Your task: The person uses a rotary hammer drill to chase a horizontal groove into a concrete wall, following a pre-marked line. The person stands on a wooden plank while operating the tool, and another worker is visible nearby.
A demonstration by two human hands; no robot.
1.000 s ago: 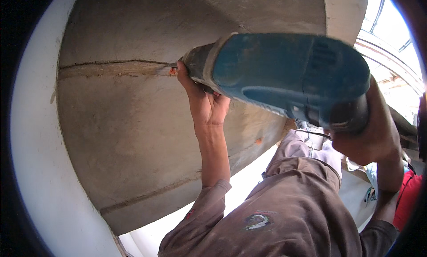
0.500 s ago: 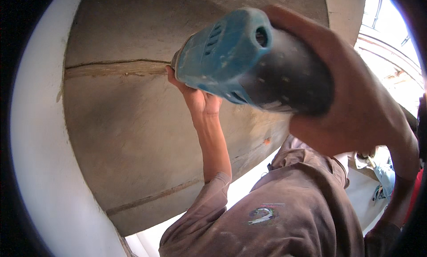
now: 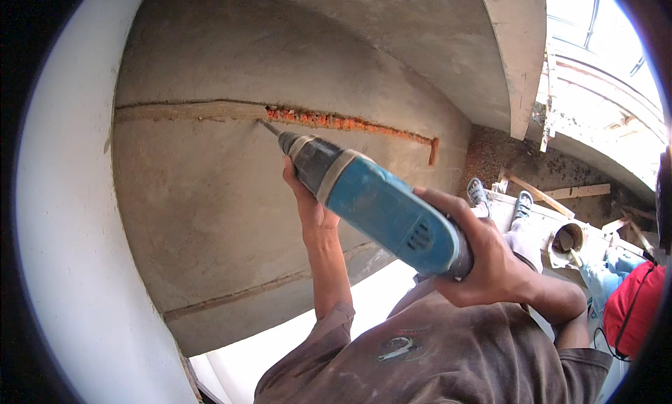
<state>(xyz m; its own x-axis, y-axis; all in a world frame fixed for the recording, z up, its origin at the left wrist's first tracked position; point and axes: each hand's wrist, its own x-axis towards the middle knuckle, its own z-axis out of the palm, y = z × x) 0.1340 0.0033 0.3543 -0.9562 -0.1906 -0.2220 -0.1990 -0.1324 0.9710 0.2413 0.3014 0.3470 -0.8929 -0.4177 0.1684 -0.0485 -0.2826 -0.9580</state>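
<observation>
A blue and black hammer drill (image 3: 385, 208) is held up against a grey plastered wall (image 3: 210, 194). My right hand (image 3: 490, 260) is wrapped round the handle at its rear end. Under the black front part, my left hand (image 3: 308, 201) grips the tool from below; some of its fingers are hidden behind the body. A thin pointed chisel bit (image 3: 271, 128) sticks out of the chuck. Its tip meets the wall at the lower edge of a groove. Rightward from the tip the groove shows rough red brick (image 3: 350, 122); leftward lies a shallow plaster-coloured strip (image 3: 189, 111).
A white curved surface (image 3: 66, 194) borders the wall on the left. At lower right are sandalled feet (image 3: 523, 204), wooden strips (image 3: 577, 192), a round bucket-like container (image 3: 565, 237) and a red bag-like item (image 3: 635, 309). A second groove (image 3: 238, 300) runs lower on the wall.
The drill's rear end has swung down and away from the view, with my right hand on it. The bit and the red brick groove, hidden before, now show. My left hand stays beneath the front.
</observation>
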